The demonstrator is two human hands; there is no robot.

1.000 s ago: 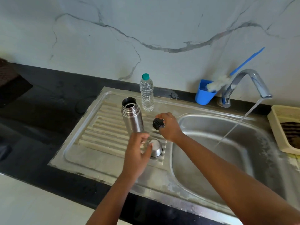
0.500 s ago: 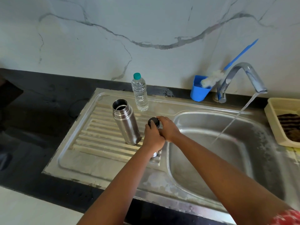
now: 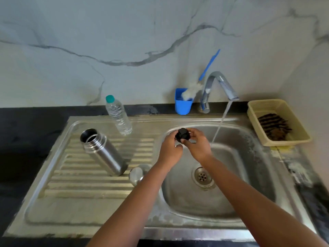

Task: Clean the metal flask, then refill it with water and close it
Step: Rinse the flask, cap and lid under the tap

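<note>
Gripping a black stopper (image 3: 182,135) over the sink basin (image 3: 249,175), the right hand (image 3: 198,145) and left hand (image 3: 170,150) meet, fingers curled around it. The open metal flask (image 3: 103,152) stands well left on the drainboard (image 3: 71,175), steel cap (image 3: 136,173) beside it; the tap (image 3: 220,86) runs.

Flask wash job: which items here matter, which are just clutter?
Job: metal flask, black stopper held by both hands, steel cap, running tap, water bottle, bottle brush.
Clutter: yellow basket.
</note>
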